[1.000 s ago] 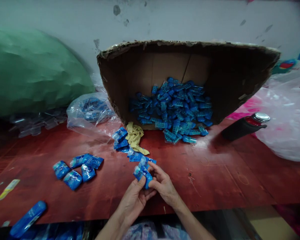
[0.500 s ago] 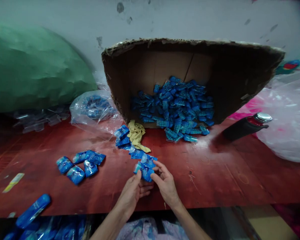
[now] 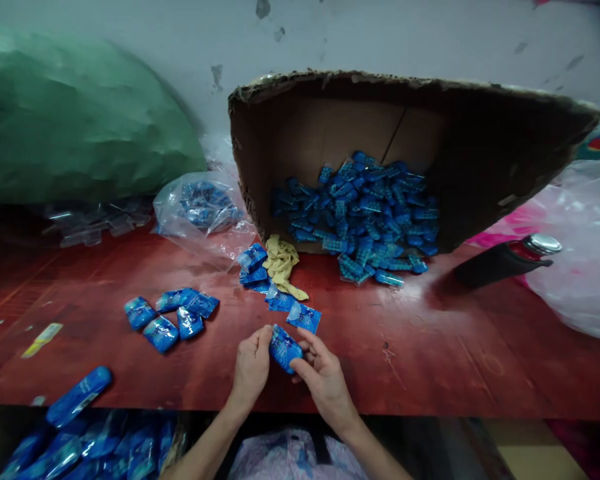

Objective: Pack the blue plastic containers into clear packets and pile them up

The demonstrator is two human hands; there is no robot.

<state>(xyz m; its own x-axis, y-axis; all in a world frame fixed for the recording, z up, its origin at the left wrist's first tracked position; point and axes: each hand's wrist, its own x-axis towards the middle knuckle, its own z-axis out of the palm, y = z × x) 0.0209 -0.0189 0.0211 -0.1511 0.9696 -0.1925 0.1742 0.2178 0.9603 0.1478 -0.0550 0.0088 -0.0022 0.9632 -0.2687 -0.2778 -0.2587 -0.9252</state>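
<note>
A shiny blue printed packet [image 3: 285, 349] is held above the front of the table between both hands. My left hand [image 3: 251, 365] pinches its upper left end, fingers curled. My right hand [image 3: 324, 377] grips the right side between thumb and fingers. Just beyond it a flat blue packet [image 3: 304, 317] lies on the table, close to my right fingertips. Behind that come another flat packet [image 3: 279, 299] and a small stack of packets [image 3: 253, 265] beside a crumpled yellow cloth [image 3: 282, 264]. Off to the left lies a group of several plump blue packets [image 3: 161, 333].
A cardboard box [image 3: 245, 160] on its side spills many blue capped clear containers [image 3: 375, 207] onto the red table [image 3: 360, 333]. A dark bottle [image 3: 500, 263] stands tilted-looking at right. Clear bags [image 3: 200, 213] sit at left. Blue packages [image 3: 90, 447] fill a space below the table edge.
My hands have drawn one packet back, away from the flat packet that lay against it. My left hand has turned and closed on the packet's end. The view has shifted slightly left.
</note>
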